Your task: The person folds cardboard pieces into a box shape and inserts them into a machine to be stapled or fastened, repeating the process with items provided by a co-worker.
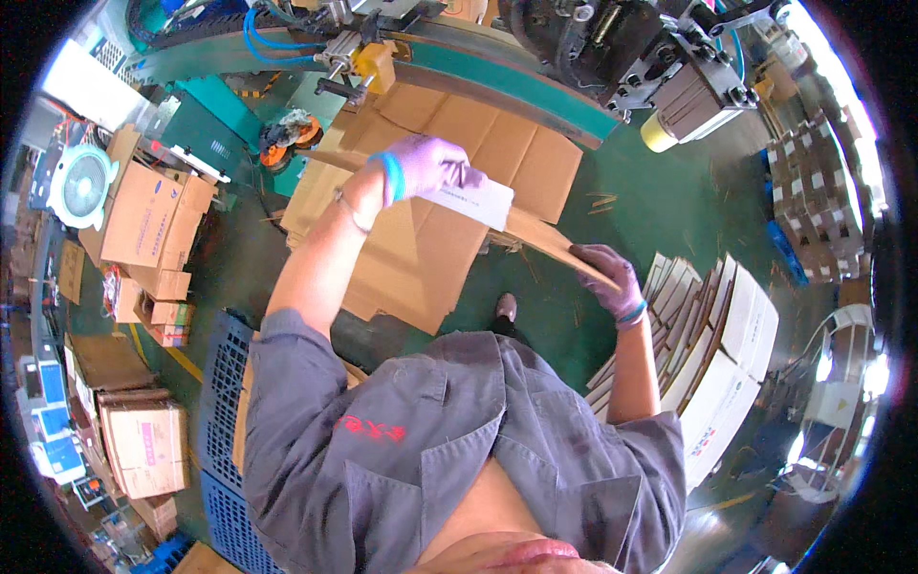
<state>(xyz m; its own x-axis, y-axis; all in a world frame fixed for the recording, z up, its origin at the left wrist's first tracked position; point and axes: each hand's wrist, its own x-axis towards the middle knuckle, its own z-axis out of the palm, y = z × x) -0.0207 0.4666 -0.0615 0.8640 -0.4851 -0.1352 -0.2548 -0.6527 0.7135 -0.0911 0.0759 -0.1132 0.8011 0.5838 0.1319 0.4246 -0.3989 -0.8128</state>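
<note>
Both of my hands wear light purple knit gloves with blue cuffs. My left hand (430, 169) grips the upper side of a folded corrugated cardboard sheet (549, 244), at a white printed panel (479, 205). The sheet is tilted and seen almost edge-on, sloping down to the right. On its right end, my right hand (609, 278) is closed around the edge, with the fingers partly hidden. Beneath the sheet lies a stack of flat brown cardboard blanks (409, 265).
A machine's green beam (495, 82) crosses ahead, with a pneumatic cylinder (341, 54) and a motor (688, 107). White-faced folded cartons (717, 373) lean at right. Blue plastic pallets (222, 402), brown cartons (140, 215) and a fan (82, 183) stand at left.
</note>
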